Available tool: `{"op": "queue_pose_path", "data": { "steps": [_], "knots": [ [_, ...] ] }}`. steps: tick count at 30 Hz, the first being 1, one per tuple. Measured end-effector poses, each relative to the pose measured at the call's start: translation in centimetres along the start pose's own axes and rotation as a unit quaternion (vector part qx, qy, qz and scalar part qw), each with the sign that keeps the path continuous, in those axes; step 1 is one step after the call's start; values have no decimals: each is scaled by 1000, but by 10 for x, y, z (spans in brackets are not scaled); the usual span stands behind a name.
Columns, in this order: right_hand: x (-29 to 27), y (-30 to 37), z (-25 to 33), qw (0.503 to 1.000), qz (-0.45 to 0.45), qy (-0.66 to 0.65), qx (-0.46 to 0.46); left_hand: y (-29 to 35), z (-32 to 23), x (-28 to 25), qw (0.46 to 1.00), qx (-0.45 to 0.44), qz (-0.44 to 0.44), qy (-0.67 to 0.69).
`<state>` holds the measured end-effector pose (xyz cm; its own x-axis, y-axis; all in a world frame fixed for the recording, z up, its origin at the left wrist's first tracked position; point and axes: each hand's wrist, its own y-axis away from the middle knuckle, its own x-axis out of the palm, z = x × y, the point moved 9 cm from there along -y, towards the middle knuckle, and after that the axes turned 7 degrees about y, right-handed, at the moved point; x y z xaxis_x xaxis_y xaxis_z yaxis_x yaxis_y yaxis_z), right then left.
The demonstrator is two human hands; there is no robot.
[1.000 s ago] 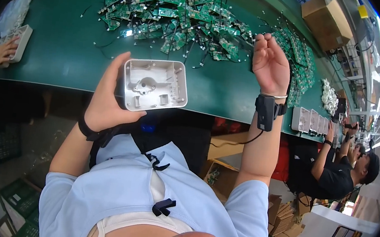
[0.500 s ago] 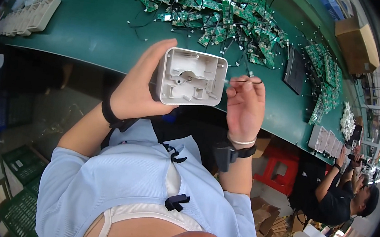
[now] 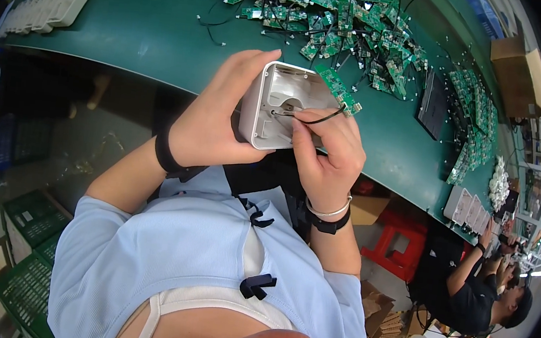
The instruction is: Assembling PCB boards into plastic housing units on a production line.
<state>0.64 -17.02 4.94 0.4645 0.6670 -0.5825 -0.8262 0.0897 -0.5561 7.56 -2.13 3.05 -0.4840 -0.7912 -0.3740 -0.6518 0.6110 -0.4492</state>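
A white plastic housing [image 3: 249, 119], open toward me and divided inside by ribs, is gripped along its left side by my left hand [image 3: 210, 120]. My right hand [image 3: 330, 155] reaches over the housing's right side and pinches a thin black cable [image 3: 323, 119] between thumb and fingers. The cable's free end is inside, at a small hole in the housing floor. Its other end runs to a green circuit board [image 3: 336, 85], which hangs over the upper right rim of the housing. Part of the interior is hidden behind my right fingers.
Many green circuit boards with black cables [image 3: 326, 16] lie piled on the green table [image 3: 146, 30]. A dark flat case [image 3: 431, 105] and further boards [image 3: 471, 111] are to the right. White housings [image 3: 53, 7] stand far left. Another person [image 3: 478, 290] works at the right.
My right hand has moved left into the housing, bringing the cable end to the small hole. The circuit board now shows above the right rim. The housing has turned and shifted slightly right.
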Motion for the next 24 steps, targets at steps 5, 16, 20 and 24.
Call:
{"op": "queue_pose_path", "data": {
  "steps": [5, 16, 20, 24],
  "knots": [
    [1, 1, 4, 1000, -12, 17, -15, 0, -3, 1, 1000, 5, -4, -10],
    [5, 8, 9, 996, 46, 76, -22, 7, 6, 4, 996, -65, -8, 62],
    [-12, 15, -13, 993, -36, 111, -11, 5, 7, 1, 998, -57, 4, 35],
    [-28, 7, -21, 986, -82, 142, 23, 3, 13, 0, 993, -89, 20, 69]
  ]
}}
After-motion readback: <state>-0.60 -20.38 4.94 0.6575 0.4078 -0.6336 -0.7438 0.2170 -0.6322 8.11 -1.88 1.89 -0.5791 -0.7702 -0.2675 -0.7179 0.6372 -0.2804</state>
